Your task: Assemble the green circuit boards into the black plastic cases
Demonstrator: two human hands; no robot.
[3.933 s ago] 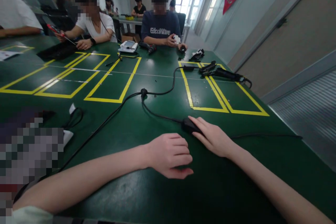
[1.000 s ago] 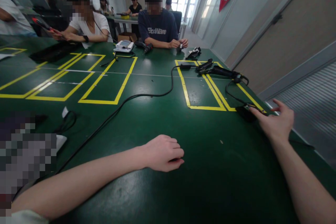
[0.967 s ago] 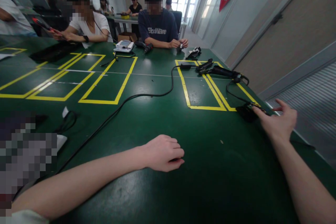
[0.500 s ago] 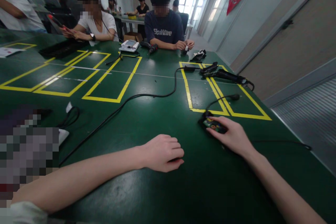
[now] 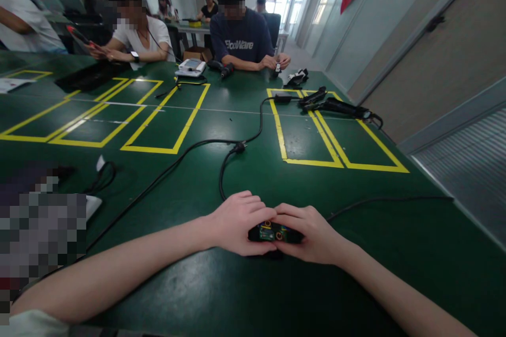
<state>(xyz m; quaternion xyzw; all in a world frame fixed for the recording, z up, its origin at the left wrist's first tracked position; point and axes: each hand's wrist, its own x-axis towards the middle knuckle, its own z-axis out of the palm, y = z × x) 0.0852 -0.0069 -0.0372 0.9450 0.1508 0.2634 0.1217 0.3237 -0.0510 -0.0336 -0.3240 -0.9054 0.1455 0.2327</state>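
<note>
Close in front of me, my left hand (image 5: pixel 239 224) and my right hand (image 5: pixel 312 234) hold an opened power adapter (image 5: pixel 267 233) from both sides. It has a black case with a bare circuit board inside, on which yellow-ringed coils show. Fingers of both hands are closed around its ends, and the fingertips meet along the edges. Behind my left hand, a short black cord runs to a plug (image 5: pixel 239 147) lying on the table. Another thin black cable (image 5: pixel 395 199) leads off to the right. My hands hide the adapter's underside and ends.
Yellow tape rectangles (image 5: pixel 169 150) mark the green table (image 5: pixel 190 295). A long black cable (image 5: pixel 158 179) crosses it towards a long black tool (image 5: pixel 343 108) at the right. A cordless drill (image 5: pixel 226 69) lies near a person across the table. Other people sit further left.
My right hand has brought the adapter leftwards and nearer to me, its cord and plug trailing along. My left hand, previously curled and apart from it, now grips its left end.
</note>
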